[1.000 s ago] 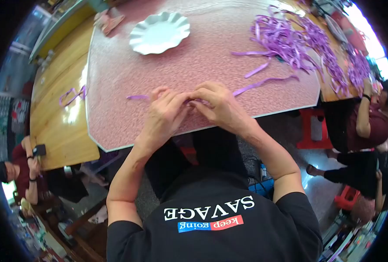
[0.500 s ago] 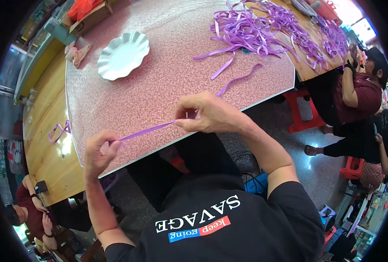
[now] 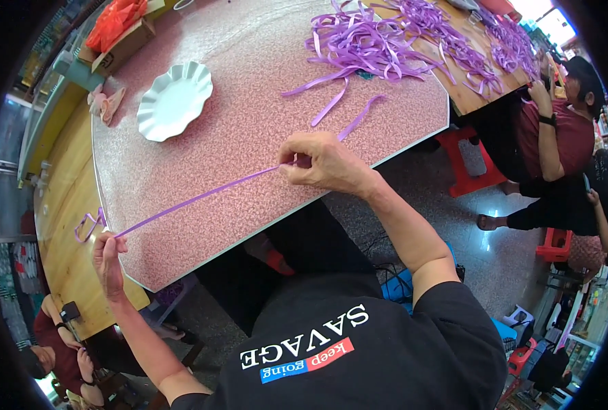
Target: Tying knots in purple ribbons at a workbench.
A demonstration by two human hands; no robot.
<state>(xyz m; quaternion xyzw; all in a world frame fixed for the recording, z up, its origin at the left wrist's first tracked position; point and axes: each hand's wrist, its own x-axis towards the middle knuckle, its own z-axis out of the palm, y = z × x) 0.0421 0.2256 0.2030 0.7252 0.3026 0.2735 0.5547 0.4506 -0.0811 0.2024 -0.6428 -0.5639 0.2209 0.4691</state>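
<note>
A narrow purple ribbon (image 3: 201, 196) runs nearly straight between my two hands, above the pink speckled tabletop (image 3: 228, 150). My left hand (image 3: 109, 256) pinches one end at the table's left corner. Further right, my right hand (image 3: 324, 162) closes on the ribbon between thumb and fingers. Beyond that hand a purple length (image 3: 360, 119) continues onto the table, partly hidden by the hand. A big tangled pile of purple ribbons (image 3: 365, 44) lies at the far right of the pink top.
A white scalloped dish (image 3: 174, 102) stands at the far left. Behind it are a cardboard box (image 3: 123, 46) and an orange bag (image 3: 116, 24). A ribbon loop (image 3: 88, 225) lies on the wooden table at left. People sit at both sides; a red stool (image 3: 468, 164) stands right.
My left hand has moved left and toward me, so the stretch of ribbon between my hands is longer. My right hand stays pinched. The view has shifted slightly.
</note>
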